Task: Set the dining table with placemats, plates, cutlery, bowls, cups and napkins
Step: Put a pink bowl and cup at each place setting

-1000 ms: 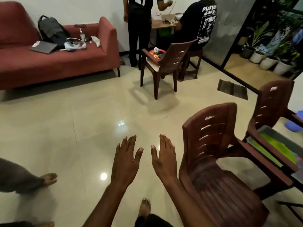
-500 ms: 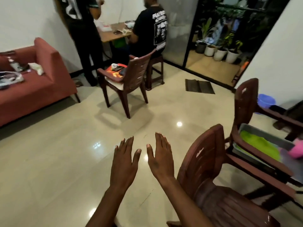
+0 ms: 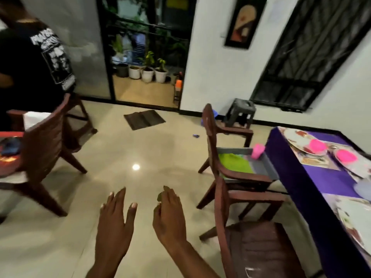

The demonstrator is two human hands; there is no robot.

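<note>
My left hand [image 3: 114, 223] and my right hand [image 3: 169, 219] are stretched out flat over the floor, fingers straight, holding nothing. At the right stands the dining table [image 3: 321, 177] with a purple cloth. On it lie placemats [image 3: 313, 160], white plates [image 3: 295, 137] and two pink bowls [image 3: 317, 145], with another plate [image 3: 353, 215] nearer to me. A grey tray [image 3: 263, 167] rests on a brown chair [image 3: 212, 149] beside the table, holding green cloth [image 3: 233, 163] and a pink cup [image 3: 257, 150]. Both hands are well left of the table.
A second brown chair [image 3: 255, 247] stands right beside my right arm. Another chair [image 3: 46, 137] with items on its seat is at the left, and a person in a black shirt [image 3: 36, 61] behind it. A dark stool [image 3: 241, 113], a doormat [image 3: 144, 119] and potted plants [image 3: 147, 73] lie farther back.
The view has swung to the right: the sofa has left the frame and the dining table has come into sight. My hands stay flat and empty in front of me.
</note>
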